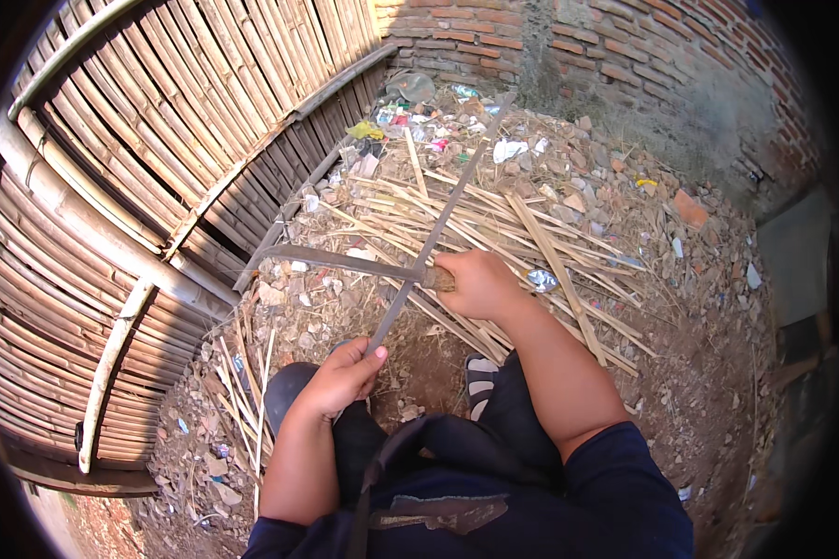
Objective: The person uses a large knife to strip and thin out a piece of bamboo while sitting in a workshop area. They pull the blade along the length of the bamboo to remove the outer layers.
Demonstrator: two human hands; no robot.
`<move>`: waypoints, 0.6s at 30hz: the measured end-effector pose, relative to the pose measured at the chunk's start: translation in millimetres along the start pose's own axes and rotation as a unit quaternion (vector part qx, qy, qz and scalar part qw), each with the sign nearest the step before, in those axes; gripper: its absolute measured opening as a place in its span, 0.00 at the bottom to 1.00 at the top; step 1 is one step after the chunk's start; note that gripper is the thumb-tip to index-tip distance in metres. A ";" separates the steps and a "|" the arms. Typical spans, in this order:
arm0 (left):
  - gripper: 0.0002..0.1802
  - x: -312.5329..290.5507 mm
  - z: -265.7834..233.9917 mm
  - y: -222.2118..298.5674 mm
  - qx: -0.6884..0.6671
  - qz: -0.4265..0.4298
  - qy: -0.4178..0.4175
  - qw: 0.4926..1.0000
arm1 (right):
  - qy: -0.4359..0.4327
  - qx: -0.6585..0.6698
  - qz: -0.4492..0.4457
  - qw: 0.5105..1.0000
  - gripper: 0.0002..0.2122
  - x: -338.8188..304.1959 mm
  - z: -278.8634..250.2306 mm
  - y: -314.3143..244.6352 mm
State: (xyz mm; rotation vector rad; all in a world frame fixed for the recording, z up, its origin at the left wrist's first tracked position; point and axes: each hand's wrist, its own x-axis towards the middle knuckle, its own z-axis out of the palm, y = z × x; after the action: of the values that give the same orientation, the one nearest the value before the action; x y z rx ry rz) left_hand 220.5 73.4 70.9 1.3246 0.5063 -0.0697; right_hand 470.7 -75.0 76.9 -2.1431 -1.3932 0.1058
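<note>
In my right hand [480, 284] is a machete, closed round its short brown handle [441, 279]. The machete's dark blade [340, 261] points left, toward the bamboo wall. My left hand [345, 374] grips the near end of a long, thin greyish bamboo strip [455, 196], which slants away to the upper right. Blade and strip cross just left of my right fist. Whether the edge has cut into the strip is too small to tell. Beyond both hands, many pale split bamboo strips [494, 228] lie in a loose heap on the ground.
A bamboo slat wall [93, 242] stands on the left, and a brick wall [615, 56] at the back. Rubble and litter [410, 121] cover the ground [690, 326]. More thin strips [242, 401] lie by my left knee. A grey panel [797, 256] is at the right edge.
</note>
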 end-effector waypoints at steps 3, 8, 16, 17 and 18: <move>0.11 -3.0 -0.2 0.5 -0.017 -0.008 0.007 1.000 | -0.017 0.008 -0.028 0.999 0.14 3.9 7.8 -1.7; 0.11 -0.7 2.4 4.6 0.007 -0.009 -0.004 1.000 | 0.022 0.098 0.096 0.990 0.15 22.4 5.6 27.9; 0.12 -5.5 3.4 2.7 0.031 0.008 0.020 0.999 | -0.064 0.001 -0.018 0.998 0.17 9.1 8.2 0.8; 0.13 -5.9 4.9 2.8 0.071 0.024 0.019 0.997 | -0.081 0.001 -0.017 0.997 0.18 9.5 6.2 5.2; 0.13 -7.4 6.0 2.0 0.070 0.023 0.020 0.997 | -0.069 0.063 0.052 0.994 0.19 12.2 4.9 9.1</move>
State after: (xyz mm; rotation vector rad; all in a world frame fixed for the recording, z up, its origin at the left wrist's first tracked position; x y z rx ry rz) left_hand 216.5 66.6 76.5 1.4771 0.5111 -0.0416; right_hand 481.8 -65.2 71.1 -2.1351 -1.3137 0.3787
